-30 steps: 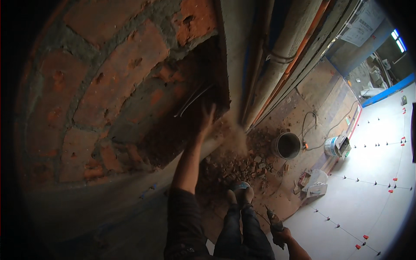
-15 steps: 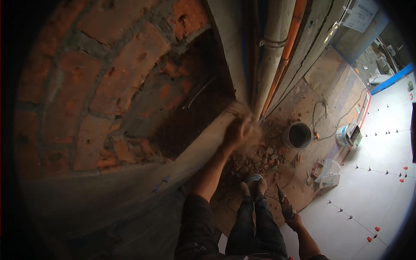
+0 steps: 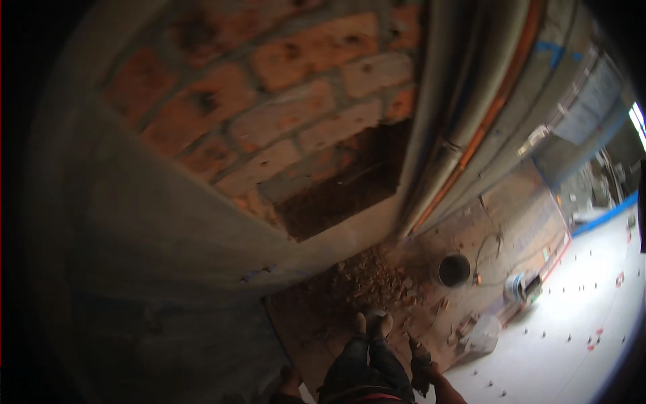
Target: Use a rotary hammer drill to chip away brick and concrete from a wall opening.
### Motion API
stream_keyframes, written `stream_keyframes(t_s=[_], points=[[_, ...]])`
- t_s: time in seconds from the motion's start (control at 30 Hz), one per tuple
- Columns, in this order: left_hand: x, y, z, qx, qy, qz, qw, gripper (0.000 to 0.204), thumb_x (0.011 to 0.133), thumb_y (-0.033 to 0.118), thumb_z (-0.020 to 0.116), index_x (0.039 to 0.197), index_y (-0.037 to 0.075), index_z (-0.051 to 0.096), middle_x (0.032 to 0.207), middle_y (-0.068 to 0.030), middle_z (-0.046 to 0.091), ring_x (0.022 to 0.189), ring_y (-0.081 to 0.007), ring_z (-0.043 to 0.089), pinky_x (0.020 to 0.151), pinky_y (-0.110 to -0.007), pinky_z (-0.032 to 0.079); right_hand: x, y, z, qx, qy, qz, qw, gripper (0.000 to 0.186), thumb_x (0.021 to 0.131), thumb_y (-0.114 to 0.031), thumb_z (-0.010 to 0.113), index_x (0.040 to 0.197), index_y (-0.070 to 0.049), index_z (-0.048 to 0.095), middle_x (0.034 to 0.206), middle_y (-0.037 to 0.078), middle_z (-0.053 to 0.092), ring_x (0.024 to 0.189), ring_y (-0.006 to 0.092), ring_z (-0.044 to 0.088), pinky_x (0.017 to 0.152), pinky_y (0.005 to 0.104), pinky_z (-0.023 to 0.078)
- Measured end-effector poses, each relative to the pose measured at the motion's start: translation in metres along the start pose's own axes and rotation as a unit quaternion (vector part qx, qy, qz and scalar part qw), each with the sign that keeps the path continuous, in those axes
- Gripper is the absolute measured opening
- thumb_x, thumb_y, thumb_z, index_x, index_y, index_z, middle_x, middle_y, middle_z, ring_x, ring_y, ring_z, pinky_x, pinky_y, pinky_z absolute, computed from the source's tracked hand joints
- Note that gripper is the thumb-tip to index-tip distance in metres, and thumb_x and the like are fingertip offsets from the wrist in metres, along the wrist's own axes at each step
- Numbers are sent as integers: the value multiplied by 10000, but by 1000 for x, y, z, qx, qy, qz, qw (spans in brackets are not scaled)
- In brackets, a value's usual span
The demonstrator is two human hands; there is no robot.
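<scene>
My right hand [image 3: 434, 372] is closed round a dusty power drill [image 3: 420, 363]. Its thin bit points forward toward the rubble, beside my right leg. My left hand [image 3: 291, 379] hangs low by my left side, dim and blurred, so its fingers cannot be made out. Ahead is a brick wall [image 3: 282, 111] with a dark rectangular hole [image 3: 343, 195] broken into it. A smooth grey ledge [image 3: 356, 229] runs under the hole. Broken brick rubble [image 3: 377, 279] lies on the floor between the wall and my feet.
Vertical pipes [image 3: 464, 128], one of them orange, stand right of the hole. A dark bucket [image 3: 455, 270], a white bucket [image 3: 521, 287] and a pale plastic bag [image 3: 483, 334] are on the floor. Pale tiles [image 3: 572, 316] with small spacers lie to the right.
My left hand has come away from the ledge's edge, where it was stirring up dust, and dropped to my side. The view has pulled back from the wall. The drill stays in my right hand.
</scene>
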State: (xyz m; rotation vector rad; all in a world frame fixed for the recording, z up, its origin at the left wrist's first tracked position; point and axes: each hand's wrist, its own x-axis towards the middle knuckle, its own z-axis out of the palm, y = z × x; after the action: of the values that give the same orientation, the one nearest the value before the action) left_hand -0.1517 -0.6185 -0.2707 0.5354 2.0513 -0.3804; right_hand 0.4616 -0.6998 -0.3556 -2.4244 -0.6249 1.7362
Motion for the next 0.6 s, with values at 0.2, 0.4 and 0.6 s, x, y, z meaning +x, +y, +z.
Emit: stream_keyframes(t_s=[0.2,0.4,0.6], points=[[10,-14,-22,-73,382,19,921,578,963,553,711,968,-17,804,956,-260,775,934,-426,766,867,-531,601,36,-1,16,-41,-91,-38,994,670,702,-392,936,1233,-9,792,1126,177,827,1040,269,806,924,443,637],[-10,91,-157,-210,514,307,773,396,1090,202,666,1414,-24,683,1438,-259,683,1333,-441,656,1146,-525,525,-11,-4,-24,-211,11,-38,977,512,770,-317,906,1140,24,811,1028,185,827,939,262,801,832,456,619],[-170,205,-377,-151,711,464,507,625,1118,286,661,1618,-17,440,1694,-281,425,1580,-461,421,1276,-585,391,8,16,-24,-218,-2,-114,969,679,788,-495,920,1259,-24,792,1238,269,785,1184,422,760,988,514,597]])
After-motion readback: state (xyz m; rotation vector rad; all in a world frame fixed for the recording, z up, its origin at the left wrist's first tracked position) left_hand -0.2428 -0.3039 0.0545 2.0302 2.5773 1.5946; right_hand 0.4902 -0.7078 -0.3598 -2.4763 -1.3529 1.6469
